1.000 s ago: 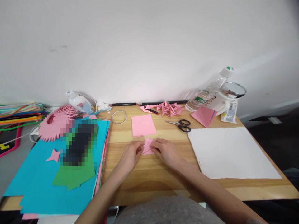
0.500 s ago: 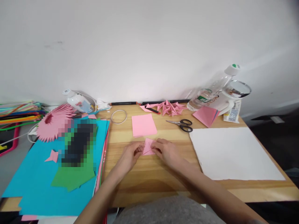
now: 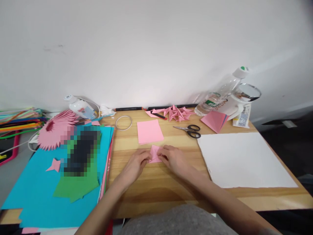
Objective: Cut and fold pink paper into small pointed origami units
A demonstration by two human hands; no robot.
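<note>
A: What takes up the most room?

B: The wooden table [image 3: 156, 189], with a large white sheet [image 3: 242, 160] on its right part and a stack of blue paper [image 3: 49, 192] on the left, cut off by the lower edge. A blurred patch hides what lies on that stack.

A: And the hands?

B: The left hand [image 3: 134, 163] and right hand [image 3: 174, 158] meet at the table's middle, fingertips pinched on a small folded pink paper [image 3: 155, 153] lying on the wood. The fingers cover both its side edges, so its full shape is hard to make out.

A: Anything close by?

B: A pink square stack [image 3: 149, 131] just behind it, scissors [image 3: 189, 130] farther right, and a heap of folded pink pieces [image 3: 174, 113] by the wall.
</note>
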